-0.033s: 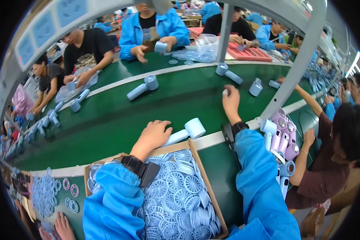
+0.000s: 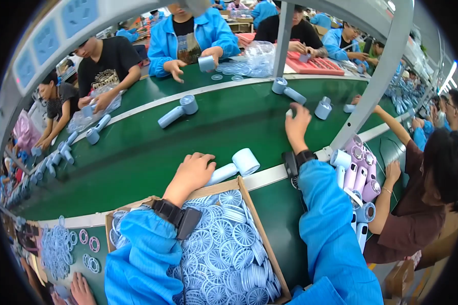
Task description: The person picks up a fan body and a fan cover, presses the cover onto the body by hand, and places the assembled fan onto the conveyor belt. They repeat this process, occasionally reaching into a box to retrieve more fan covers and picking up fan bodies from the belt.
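Note:
My left hand (image 2: 191, 172) reaches over the front edge of the green belt, palm down with its fingers stretched out. It lies beside the handle of a light blue handheld fan body (image 2: 245, 161), whose round head points right; the contact is partly hidden. Farther right, my right hand (image 2: 298, 124) is raised above the belt with curled fingers. A small white spot (image 2: 290, 113) shows at its fingertips; I cannot tell what it is. Under my left forearm stands a cardboard box (image 2: 254, 218) full of light blue round fan grilles (image 2: 222, 231).
More blue fan bodies (image 2: 189, 104) lie along the belt (image 2: 137, 173). A grey metal post (image 2: 376, 86) rises at the right, near lilac and blue fans (image 2: 361, 168) and a co-worker's arm. Rings (image 2: 61, 249) are heaped at left. Several co-workers sit across.
My right hand has shifted slightly to the right. My left hand stays beside the near fan body. The whole view has moved a little.

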